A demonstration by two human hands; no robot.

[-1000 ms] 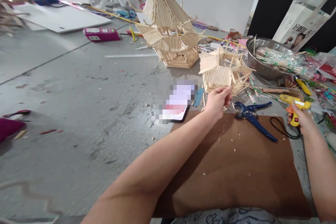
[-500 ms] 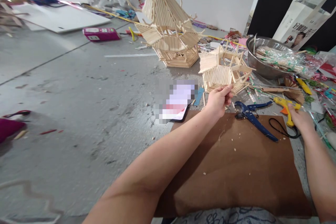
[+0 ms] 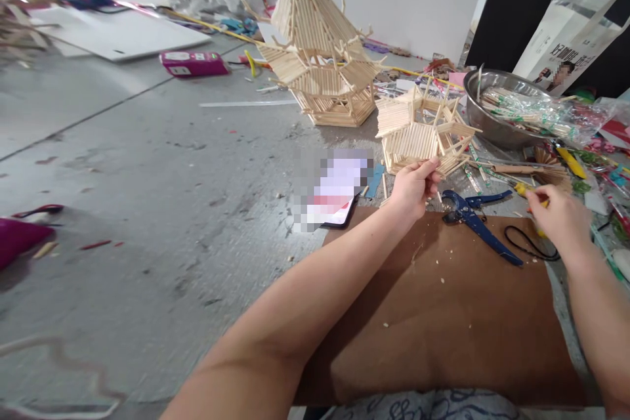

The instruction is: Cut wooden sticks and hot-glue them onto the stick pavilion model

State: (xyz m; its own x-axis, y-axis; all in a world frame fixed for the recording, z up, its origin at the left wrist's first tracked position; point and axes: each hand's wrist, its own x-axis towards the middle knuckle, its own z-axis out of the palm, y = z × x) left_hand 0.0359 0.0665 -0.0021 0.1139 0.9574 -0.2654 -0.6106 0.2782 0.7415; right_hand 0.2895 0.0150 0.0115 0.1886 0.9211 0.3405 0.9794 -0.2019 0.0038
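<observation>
stick model (image 3: 412,139) behind left hand (image 3: 416,189) | fingers pinched | glue gun (image 3: 522,190) beneath right hand (image 3: 564,220), grip unclear

Head-worn camera, facing forward and down.

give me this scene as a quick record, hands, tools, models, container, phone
left hand: fingertips pinched at the front of the smaller stick model; grip unclear
right hand: at the yellow glue gun, partly hiding it
cutter: blue cutter, lying across the brown sheet's far edge
models: smaller stick model; taller stick model with pointed roof
container: metal bowl holding wrapped sticks
phone: phone, screen blurred
</observation>
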